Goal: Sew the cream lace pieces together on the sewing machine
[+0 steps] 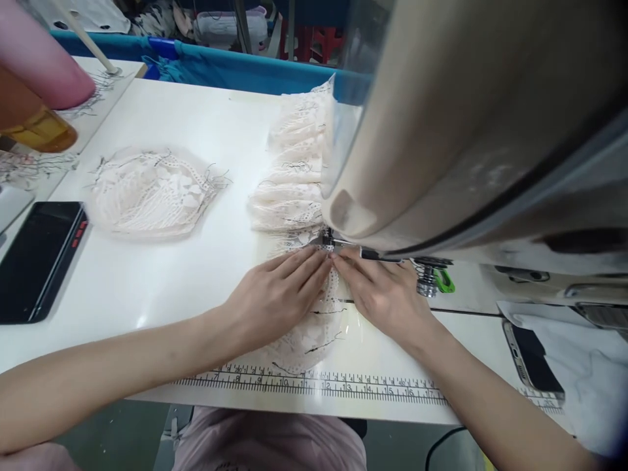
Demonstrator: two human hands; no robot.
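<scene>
Taking the presser foot (328,239) as the clock's centre, the gathered lace strip (289,196) passes beneath the sewing machine (441,131), its ruffles bunched toward eleven o'clock and its lower end spread toward six, loose dark threads trailing from it. The left hand (279,294) lies between seven and eight o'clock, palm down on the lace, its fingers nearly straight and close together, tips just beside the foot; the thumb is hidden, so I cannot tell whether they grip or only press. The right hand (387,294) is between four and five o'clock, its fingers bent, tips meeting the lace edge near the left fingertips; whether they pinch it I cannot tell.

At half past nine a separate lace piece (152,193) rests on the white surface (196,288), with a black phone (36,261) farther out at nine. A printed ruler scale (343,386) crosses six o'clock along the near edge. Toward four are a green clip-like part (444,281), another phone (534,356) and a white cloth (589,373). A pink cone (49,59) stands at ten; blue fabric (235,70) stretches across eleven.
</scene>
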